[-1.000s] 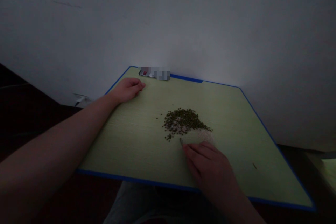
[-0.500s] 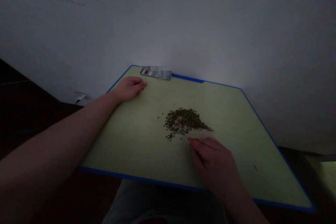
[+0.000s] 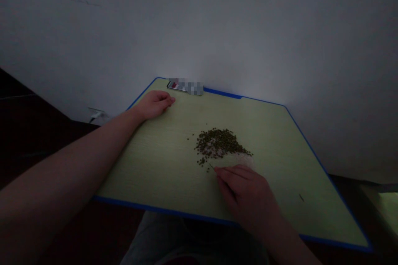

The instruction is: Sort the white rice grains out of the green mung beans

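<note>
My right hand (image 3: 244, 188) pinches a thin dark stick (image 3: 211, 166), its tip pointing at a few loose beans by the near side of the pile. The pile of small green-brown beans (image 3: 222, 138), which look like mung beans, lies mid-table. Pale grains like rice (image 3: 244, 159) show among the beans and spread at the pile's right side, partly behind my fingers. My left hand (image 3: 157, 104) rests on the table at the far left, fingers curled in, with nothing seen in it.
The pale yellow-green table (image 3: 161, 165) has a blue edge and stands against a grey wall (image 3: 236, 29). A phone (image 3: 178, 87), partly blurred out, lies at the back edge. A short thin dark stick (image 3: 301, 197) lies at right. A plug (image 3: 97, 114) sits low on the wall.
My right hand first moved up to the pile's near edge, then back left and down with the stick. A bean or two now lie nearer to me, apart from the pile. My left hand stays put.
</note>
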`<state>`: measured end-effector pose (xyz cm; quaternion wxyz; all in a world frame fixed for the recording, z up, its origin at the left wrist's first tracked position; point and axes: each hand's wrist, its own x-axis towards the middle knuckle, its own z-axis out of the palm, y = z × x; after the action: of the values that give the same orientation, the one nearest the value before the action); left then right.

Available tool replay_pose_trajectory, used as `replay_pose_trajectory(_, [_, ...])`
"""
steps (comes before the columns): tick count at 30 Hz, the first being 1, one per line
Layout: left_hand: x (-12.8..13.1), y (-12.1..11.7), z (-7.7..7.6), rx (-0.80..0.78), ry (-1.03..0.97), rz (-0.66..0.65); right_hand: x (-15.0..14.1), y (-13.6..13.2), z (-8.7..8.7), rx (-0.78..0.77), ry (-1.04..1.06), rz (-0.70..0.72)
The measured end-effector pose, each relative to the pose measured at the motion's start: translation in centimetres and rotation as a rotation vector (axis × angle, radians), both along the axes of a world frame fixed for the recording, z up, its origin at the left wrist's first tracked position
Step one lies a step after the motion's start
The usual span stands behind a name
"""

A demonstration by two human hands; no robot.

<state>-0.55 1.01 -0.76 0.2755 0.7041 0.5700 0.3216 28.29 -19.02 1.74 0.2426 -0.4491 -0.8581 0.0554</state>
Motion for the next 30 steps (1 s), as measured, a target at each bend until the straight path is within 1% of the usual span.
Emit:
replay_pose_trajectory(3, [0.0, 0.0, 0.1, -0.002, 0.008, 0.003, 0.7, 0.9, 1.1, -0.090, -0.131, 0.005])
replay_pose_trajectory(5, [0.0, -0.1, 0.1, -0.004, 0.009, -0.005, 0.9, 1.5, 1.7, -0.155, -0.236, 0.046])
replay_pose_trajectory(7, [0.0, -0.1, 0.1, 0.000, 0.003, -0.009, 1.0, 1.9, 2.0, -0.186, -0.285, 0.096])
replay_pose_trajectory(11, [0.0, -0.1, 0.1, 0.003, -0.008, -0.017, 0.7, 2.2, 1.6, -0.157, -0.310, 0.148])
replay_pose_trajectory(16, [-0.2, 0.2, -0.3, 0.000, -0.021, -0.045, 1.1, 2.5, 1.4, -0.142, -0.323, 0.130])
replay_pose_trajectory(19, [-0.3, 0.3, -0.4, 0.016, -0.026, -0.044, 1.3, 3.1, 1.4, -0.146, -0.306, 0.145])
replay_pose_trajectory(25, [-0.2, 0.2, -0.3, 0.032, -0.005, -0.040, 1.2, 3.8, 1.2, -0.130, -0.257, 0.201])
replay_pose_trajectory(30, [-0.2, 0.1, -0.2, 0.026, -0.008, -0.039, 1.0, 4.2, 1.1, -0.128, -0.274, 0.206])
